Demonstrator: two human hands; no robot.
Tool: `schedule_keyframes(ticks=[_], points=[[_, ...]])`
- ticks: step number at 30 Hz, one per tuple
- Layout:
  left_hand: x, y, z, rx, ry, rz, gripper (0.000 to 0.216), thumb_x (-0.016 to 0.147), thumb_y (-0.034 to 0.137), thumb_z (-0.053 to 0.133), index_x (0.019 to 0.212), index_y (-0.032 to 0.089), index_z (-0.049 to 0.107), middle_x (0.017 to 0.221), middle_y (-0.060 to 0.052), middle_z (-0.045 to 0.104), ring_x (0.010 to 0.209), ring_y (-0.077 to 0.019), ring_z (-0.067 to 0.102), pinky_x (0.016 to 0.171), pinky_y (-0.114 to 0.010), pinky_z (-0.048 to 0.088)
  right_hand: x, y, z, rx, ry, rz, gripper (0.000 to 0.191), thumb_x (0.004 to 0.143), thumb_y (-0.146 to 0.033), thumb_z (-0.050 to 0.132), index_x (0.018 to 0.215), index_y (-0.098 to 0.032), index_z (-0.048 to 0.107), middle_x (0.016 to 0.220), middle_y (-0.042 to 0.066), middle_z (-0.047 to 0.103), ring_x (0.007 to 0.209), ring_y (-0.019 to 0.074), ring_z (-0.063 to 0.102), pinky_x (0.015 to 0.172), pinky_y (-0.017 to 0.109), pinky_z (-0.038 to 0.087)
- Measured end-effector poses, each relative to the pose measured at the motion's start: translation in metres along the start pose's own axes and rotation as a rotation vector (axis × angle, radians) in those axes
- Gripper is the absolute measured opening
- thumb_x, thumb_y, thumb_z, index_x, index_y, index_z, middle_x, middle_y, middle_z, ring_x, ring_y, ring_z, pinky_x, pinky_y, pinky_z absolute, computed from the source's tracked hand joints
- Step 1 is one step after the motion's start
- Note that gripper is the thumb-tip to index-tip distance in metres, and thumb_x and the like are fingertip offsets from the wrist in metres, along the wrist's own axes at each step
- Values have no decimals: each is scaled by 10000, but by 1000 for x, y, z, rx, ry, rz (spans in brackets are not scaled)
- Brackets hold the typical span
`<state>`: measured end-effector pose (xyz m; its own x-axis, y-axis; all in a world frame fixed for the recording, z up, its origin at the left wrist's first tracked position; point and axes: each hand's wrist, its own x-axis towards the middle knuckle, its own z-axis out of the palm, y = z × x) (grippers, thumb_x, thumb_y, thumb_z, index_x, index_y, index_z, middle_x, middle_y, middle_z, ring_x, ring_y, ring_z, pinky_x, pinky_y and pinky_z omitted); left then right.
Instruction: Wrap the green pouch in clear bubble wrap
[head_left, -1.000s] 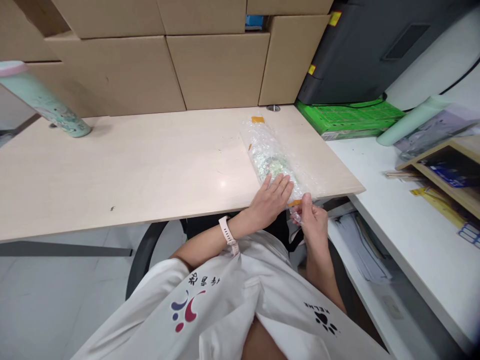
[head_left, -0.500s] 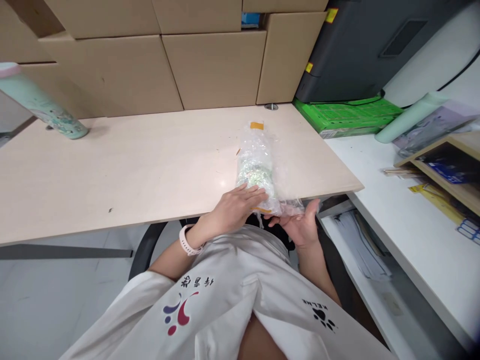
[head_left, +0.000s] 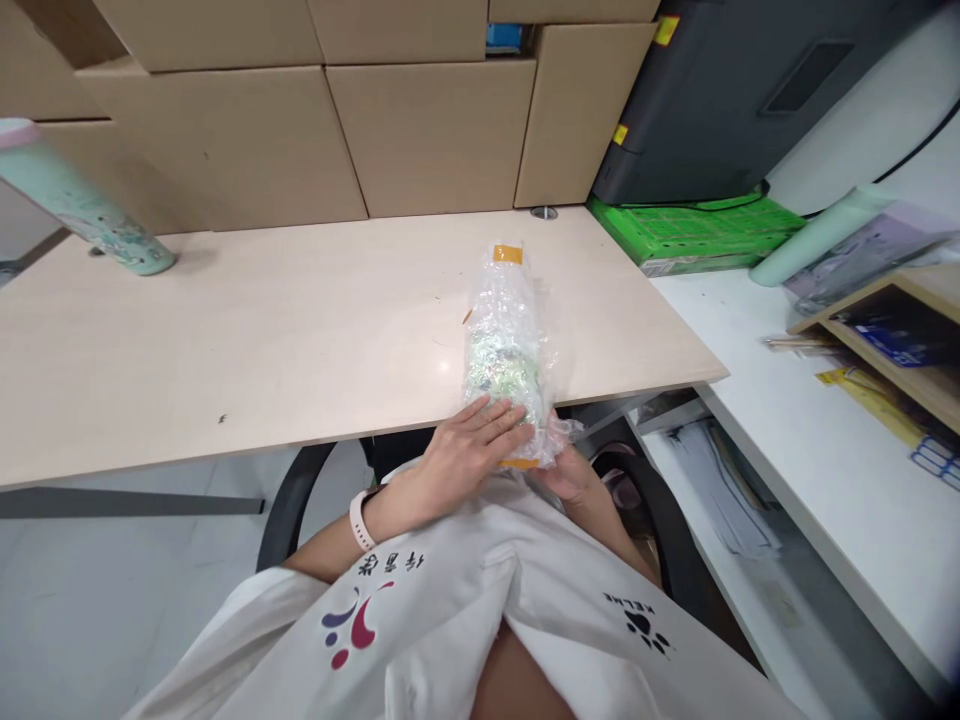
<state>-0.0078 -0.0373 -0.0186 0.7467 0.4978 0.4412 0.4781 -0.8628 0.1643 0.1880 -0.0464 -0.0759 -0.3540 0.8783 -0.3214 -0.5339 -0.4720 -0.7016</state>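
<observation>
A long package in clear bubble wrap [head_left: 506, 330] lies on the table, with a green and white patterned thing showing through. Orange tape crosses its far end and its near end, which juts over the table's front edge. My left hand [head_left: 472, 445] rests flat on top of the near part, fingers stretched out. At the near right corner, my right hand [head_left: 566, 468] has its fingers around the end of the wrap; they are partly hidden under it.
Cardboard boxes [head_left: 427, 135] line the table's back edge. A mint tumbler [head_left: 112, 225] with a pink lid stands at the left. To the right are a green box [head_left: 697, 235] and a white side desk [head_left: 810, 440] with a wooden organizer [head_left: 930, 310].
The package has slid slightly towards me, with its near end further past the table edge. My right hand has gone from spread fingers to closing around the wrap's end.
</observation>
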Motion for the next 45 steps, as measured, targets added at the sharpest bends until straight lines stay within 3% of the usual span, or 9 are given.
schedule_keyframes(ticks=[4,9,13,17,24,30,38,42,45], points=[[-4,6,-5,-117,-50,-16,389,916,93,576,1294,154,647,1399,-114,656,1407,-263,532,1229,-461,398,-6,-9,17,-61,26,10,372,687,-476,866,958,-241,768,959,47,783,910,241,735,831,360,597],[1,-12,-58,-444,-351,31,610,915,397,690,1477,240,513,1521,-95,548,1471,-299,449,1203,-485,422,-14,-13,25,-156,-69,-29,414,712,-399,865,1065,-209,760,940,58,784,827,234,744,721,334,597],[7,-22,-101,-562,-313,142,627,926,145,546,1529,280,438,1646,-40,367,1537,-274,329,1243,-476,359,-17,-12,19,-247,-146,-46,395,775,-359,833,1127,-203,744,1008,55,783,839,208,738,737,310,585],[16,-28,-117,-135,-167,126,873,834,-71,438,1581,363,308,1712,15,156,1592,-293,70,1269,-656,12,-22,-14,13,-322,-210,-60,346,781,-335,833,1085,-191,749,1009,42,783,840,174,729,754,272,567],[41,-47,-117,310,56,143,816,900,-51,474,1578,363,285,1690,-21,249,1583,-261,160,1248,-670,-56,-23,-20,6,-503,-291,-94,313,778,-375,821,1022,-189,767,982,45,788,868,202,730,795,325,591],[32,-38,-108,-267,141,-7,460,862,227,725,1316,231,658,1128,-48,792,994,-208,773,974,-344,579,-30,-22,11,-525,-295,-220,298,715,-334,865,988,-246,786,975,15,796,873,206,738,803,341,615],[17,-35,-90,-1271,37,-141,795,815,548,736,1517,280,474,1576,-106,481,1434,-368,482,1138,-474,474,-35,-19,33,-489,-227,-350,324,762,-402,828,1057,-285,762,1014,12,795,952,241,743,862,390,620],[4,-23,-70,-1265,124,-266,1172,616,565,902,1587,298,301,1644,-125,354,1487,-409,383,1187,-527,407,-31,-18,43,-552,-123,-388,292,796,-473,794,1014,-281,762,992,29,779,939,247,727,866,411,600],[0,-4,-57,-1184,256,-475,1035,582,449,954,1469,222,471,1495,-160,541,1372,-386,534,1133,-488,477,-32,-20,55,-675,-51,-468,270,818,-472,770,1016,-289,761,1007,42,771,975,269,710,898,437,576]])
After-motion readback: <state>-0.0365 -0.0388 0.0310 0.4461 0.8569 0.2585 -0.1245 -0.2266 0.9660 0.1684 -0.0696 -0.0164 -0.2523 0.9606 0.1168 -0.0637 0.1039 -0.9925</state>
